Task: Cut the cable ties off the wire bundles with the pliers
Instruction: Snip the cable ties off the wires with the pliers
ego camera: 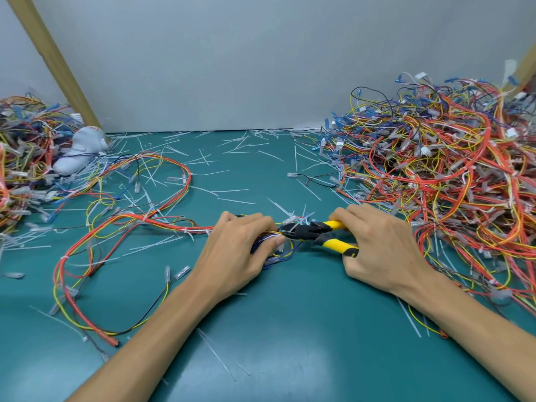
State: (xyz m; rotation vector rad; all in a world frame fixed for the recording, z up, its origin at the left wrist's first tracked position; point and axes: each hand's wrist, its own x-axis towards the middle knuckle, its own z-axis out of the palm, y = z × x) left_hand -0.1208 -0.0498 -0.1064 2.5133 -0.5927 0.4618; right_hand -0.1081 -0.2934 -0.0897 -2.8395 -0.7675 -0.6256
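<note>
My left hand [237,250] grips one end of a wire bundle [139,224] of red, yellow, black and blue wires that loops away to the left over the green table. My right hand [383,250] holds the yellow-and-black pliers [319,235] by their handles. The black jaws point left and sit at the wires just beside my left thumb and fingers. White cable ties [190,234] wrap the bundle at points along its length. The spot between the jaws is too small to make out.
A big heap of tied wire bundles [452,175] fills the right side. A smaller heap [26,169] lies at the far left beside a white cloth object [81,149]. Cut white ties [232,158] litter the green table [290,329]. A wooden post [55,62] leans at the back left.
</note>
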